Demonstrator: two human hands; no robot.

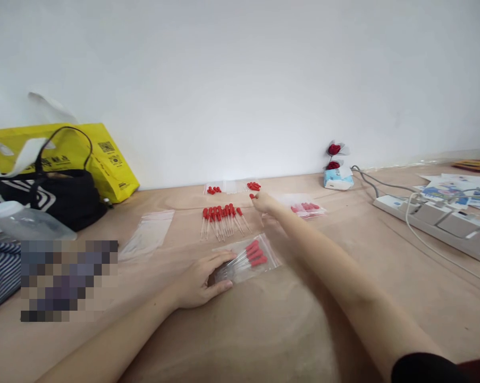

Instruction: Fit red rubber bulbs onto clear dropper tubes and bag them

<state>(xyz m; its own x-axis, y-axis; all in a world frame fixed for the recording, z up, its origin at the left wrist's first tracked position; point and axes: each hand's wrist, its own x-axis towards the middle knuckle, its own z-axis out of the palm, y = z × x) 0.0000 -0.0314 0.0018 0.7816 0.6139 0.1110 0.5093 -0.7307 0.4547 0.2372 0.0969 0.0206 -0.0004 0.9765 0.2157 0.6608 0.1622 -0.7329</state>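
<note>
My left hand (pixel 203 279) rests on the left end of a clear zip bag (pixel 245 271) that contains several red-capped droppers (pixel 254 254), its fingers apart over the plastic. My right hand (pixel 266 204) reaches farther out, its fingers closed at a small red bulb (pixel 252 197). Between the hands and the wall lies a row of red-bulbed glass droppers (pixel 221 214), tips toward me. Behind them are two small groups of red bulbs (pixel 213 190) on clear bags (pixel 230 186). Beside my right wrist lies a stack of filled bags (pixel 307 207).
Flat clear bags (pixel 148 234) lie left of the droppers. Farther left are a bottle (pixel 32 221), a black bag (pixel 70 197) and a yellow bag (pixel 112 170). A tissue pack (pixel 338 180), power strip (pixel 435 223), cables and papers (pixel 455 191) occupy the right.
</note>
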